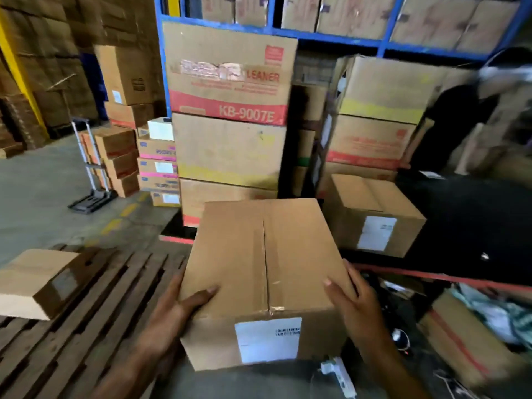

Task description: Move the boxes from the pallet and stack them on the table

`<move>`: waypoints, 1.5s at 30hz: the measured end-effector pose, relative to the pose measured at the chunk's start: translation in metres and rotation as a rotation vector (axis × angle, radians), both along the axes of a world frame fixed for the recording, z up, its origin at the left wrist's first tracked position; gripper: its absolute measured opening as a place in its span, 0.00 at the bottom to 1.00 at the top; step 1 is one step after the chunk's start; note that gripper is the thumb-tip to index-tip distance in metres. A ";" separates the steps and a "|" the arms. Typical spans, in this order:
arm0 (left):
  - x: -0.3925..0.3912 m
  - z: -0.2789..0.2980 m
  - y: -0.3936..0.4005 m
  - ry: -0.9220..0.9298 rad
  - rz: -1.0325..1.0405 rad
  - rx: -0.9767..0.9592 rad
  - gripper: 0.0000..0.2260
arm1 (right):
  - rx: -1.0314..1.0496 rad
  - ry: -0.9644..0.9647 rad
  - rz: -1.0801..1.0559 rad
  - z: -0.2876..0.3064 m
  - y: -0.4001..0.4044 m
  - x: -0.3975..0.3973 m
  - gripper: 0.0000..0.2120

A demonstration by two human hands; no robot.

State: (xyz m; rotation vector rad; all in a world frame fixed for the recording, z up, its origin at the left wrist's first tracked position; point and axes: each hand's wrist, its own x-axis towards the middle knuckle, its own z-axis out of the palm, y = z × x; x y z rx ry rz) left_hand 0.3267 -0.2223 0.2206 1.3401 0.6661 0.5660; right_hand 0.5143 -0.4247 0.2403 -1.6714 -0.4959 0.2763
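Gripping a taped cardboard box [264,272] by its sides, left hand [169,315] and right hand [357,306] hold it above the wooden pallet's [86,326] right edge.

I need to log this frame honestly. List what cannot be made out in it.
Head view only:
- Fingers of the left hand and right hand: hidden behind the sides of the carried box.
- White label on that box: print too small to read.
- Large box on the stack: first word torn and blurred; only "KB-9007E" reads.
- Other person: motion-blurred.
- Pallet: cut off by the bottom and left edges.
- Table: dark, cut off at right.
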 end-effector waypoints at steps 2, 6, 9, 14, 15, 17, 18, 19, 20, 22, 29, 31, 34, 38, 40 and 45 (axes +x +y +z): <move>0.022 0.005 -0.031 -0.014 -0.075 -0.009 0.22 | 0.015 -0.001 -0.072 0.004 -0.049 0.011 0.27; 0.076 0.033 -0.079 -0.081 -0.196 0.007 0.16 | 0.025 -0.033 -0.180 0.029 -0.107 0.047 0.25; 0.117 0.060 -0.086 -0.130 -0.230 0.054 0.18 | 0.047 -0.074 -0.218 0.053 -0.123 0.079 0.22; 0.207 0.098 -0.074 -0.222 -0.292 0.128 0.20 | 0.125 -0.169 -0.270 0.086 -0.117 0.155 0.17; 0.227 0.104 -0.069 -0.240 -0.300 0.129 0.21 | 0.122 -0.184 -0.287 0.091 -0.113 0.175 0.17; 0.276 0.109 -0.055 -0.276 -0.316 0.135 0.23 | 0.129 -0.201 -0.300 0.102 -0.102 0.215 0.18; 0.298 0.112 -0.049 -0.285 -0.321 0.134 0.24 | 0.136 -0.203 -0.305 0.107 -0.098 0.233 0.17; 0.322 0.117 -0.042 -0.295 -0.331 0.130 0.24 | 0.139 -0.209 -0.310 0.114 -0.093 0.254 0.15; 0.347 0.121 -0.035 -0.295 -0.344 0.129 0.25 | 0.137 -0.215 -0.316 0.120 -0.087 0.274 0.15; 0.394 0.128 -0.023 -0.294 -0.357 0.116 0.26 | 0.119 -0.228 -0.323 0.133 -0.076 0.314 0.16; 0.518 0.137 0.007 -0.278 -0.376 0.125 0.26 | 0.085 -0.179 -0.337 0.139 -0.048 0.432 0.13; 0.544 0.131 0.013 -0.248 -0.372 0.110 0.26 | 0.069 -0.153 -0.351 0.135 -0.044 0.462 0.17; 0.572 0.116 0.012 -0.191 -0.381 0.095 0.24 | 0.008 -0.078 -0.341 0.122 -0.043 0.496 0.22; 0.593 0.095 0.006 -0.160 -0.398 0.067 0.20 | -0.020 0.022 -0.343 0.101 -0.045 0.520 0.24; 0.601 0.094 0.005 -0.155 -0.379 0.067 0.20 | -0.034 0.034 -0.334 0.100 -0.047 0.530 0.24; 0.608 0.093 -0.004 -0.116 -0.337 0.071 0.22 | -0.061 0.040 -0.295 0.103 -0.053 0.544 0.22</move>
